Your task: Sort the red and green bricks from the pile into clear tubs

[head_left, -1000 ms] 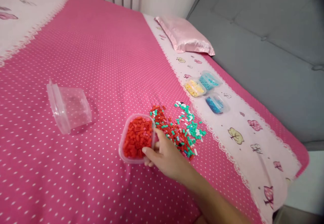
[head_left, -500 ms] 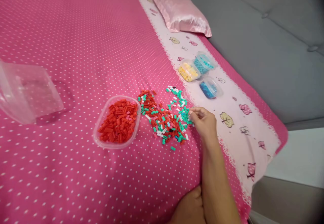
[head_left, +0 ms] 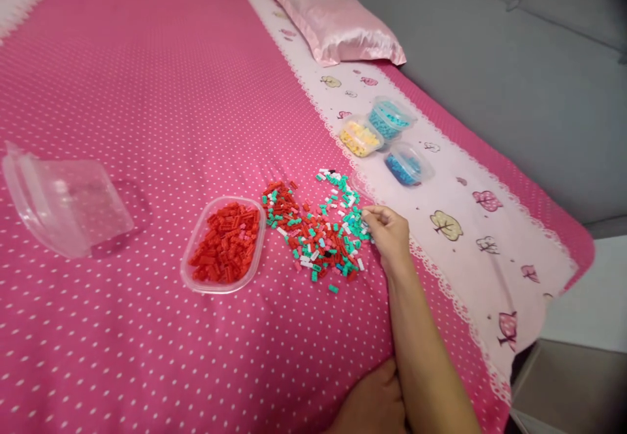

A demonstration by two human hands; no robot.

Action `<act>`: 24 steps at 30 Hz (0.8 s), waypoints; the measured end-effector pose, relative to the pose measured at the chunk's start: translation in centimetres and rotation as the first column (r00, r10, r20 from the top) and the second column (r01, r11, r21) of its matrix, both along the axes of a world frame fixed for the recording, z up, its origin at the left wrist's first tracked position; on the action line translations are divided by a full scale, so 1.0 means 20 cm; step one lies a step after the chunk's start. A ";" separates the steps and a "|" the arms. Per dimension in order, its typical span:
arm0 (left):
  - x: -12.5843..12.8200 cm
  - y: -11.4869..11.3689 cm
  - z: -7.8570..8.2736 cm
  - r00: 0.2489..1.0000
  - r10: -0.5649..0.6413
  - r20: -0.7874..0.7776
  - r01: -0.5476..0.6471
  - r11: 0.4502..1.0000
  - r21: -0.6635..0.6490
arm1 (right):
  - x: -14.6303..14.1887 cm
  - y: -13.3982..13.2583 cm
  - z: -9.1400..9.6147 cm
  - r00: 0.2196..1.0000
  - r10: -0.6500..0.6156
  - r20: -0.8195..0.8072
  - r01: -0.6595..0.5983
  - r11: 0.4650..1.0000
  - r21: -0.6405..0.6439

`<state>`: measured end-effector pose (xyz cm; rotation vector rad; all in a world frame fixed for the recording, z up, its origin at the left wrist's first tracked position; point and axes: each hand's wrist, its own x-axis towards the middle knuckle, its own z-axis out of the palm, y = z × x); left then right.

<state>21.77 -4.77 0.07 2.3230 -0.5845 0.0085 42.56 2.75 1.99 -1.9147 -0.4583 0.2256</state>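
Note:
My right hand (head_left: pixel 389 231) rests at the right edge of a loose pile of small red, green and white pieces (head_left: pixel 313 231) on the pink dotted bed cover. Its fingers are curled into a pinch among the green pieces; what they hold is too small to make out. Left of the pile stands a shallow clear tub (head_left: pixel 189 276) filled with red pieces, a hand's width away from my fingers. My left hand is not in view. A patch of bare skin (head_left: pixel 372 404) shows at the bottom edge beside my forearm; I cannot tell what it is.
An empty clear container (head_left: pixel 63 202) lies on its side at the left. Three small tubs stand on the white border: yellow (head_left: pixel 360 138), teal (head_left: pixel 389 119), blue (head_left: pixel 406 165). A pink pillow (head_left: pixel 337 25) lies at the back. A grey padded panel (head_left: pixel 490 61) runs along the right.
My right hand left the rim of the red tub and moved right to the far edge of the pile, where it has stayed. The view shifted down and right.

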 end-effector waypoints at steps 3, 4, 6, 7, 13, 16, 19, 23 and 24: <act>0.05 0.05 -0.03 0.998 -0.048 0.042 0.045 0.997 0.067 | 0.01 0.00 0.00 1.000 0.004 -0.004 -0.004 1.000 0.009; 0.05 0.06 -0.03 0.996 -0.050 0.073 0.044 0.996 0.080 | 0.01 0.00 -0.01 1.000 0.006 -0.002 -0.006 1.000 0.012; 0.05 0.07 0.00 0.991 -0.036 0.125 0.027 0.997 0.072 | 0.02 0.00 -0.01 1.000 0.010 0.009 -0.010 1.000 0.020; 0.04 0.08 0.02 0.990 -0.028 0.140 0.020 0.998 0.060 | 0.03 0.00 -0.02 1.000 0.014 0.018 -0.014 1.000 0.026; 0.03 0.09 0.08 0.985 0.001 0.171 -0.009 0.999 0.045 | 0.04 0.01 -0.03 0.999 0.031 0.043 -0.033 0.998 0.049; 0.04 0.08 0.05 0.978 0.008 0.209 -0.027 0.996 0.086 | 0.03 0.00 -0.03 0.999 0.020 0.036 -0.021 0.999 0.033; 0.04 0.07 0.01 0.979 -0.032 0.200 0.000 0.987 0.158 | 0.01 0.00 -0.03 0.999 -0.001 0.054 0.001 1.000 0.002; 0.07 0.05 -0.04 0.981 -0.064 0.186 0.034 0.986 0.162 | 0.02 0.01 0.04 0.991 -0.005 0.133 0.021 0.992 -0.122; 0.08 0.05 -0.04 0.984 -0.049 0.174 0.025 0.990 0.140 | 0.02 0.03 0.08 0.985 0.015 0.172 0.015 0.986 -0.168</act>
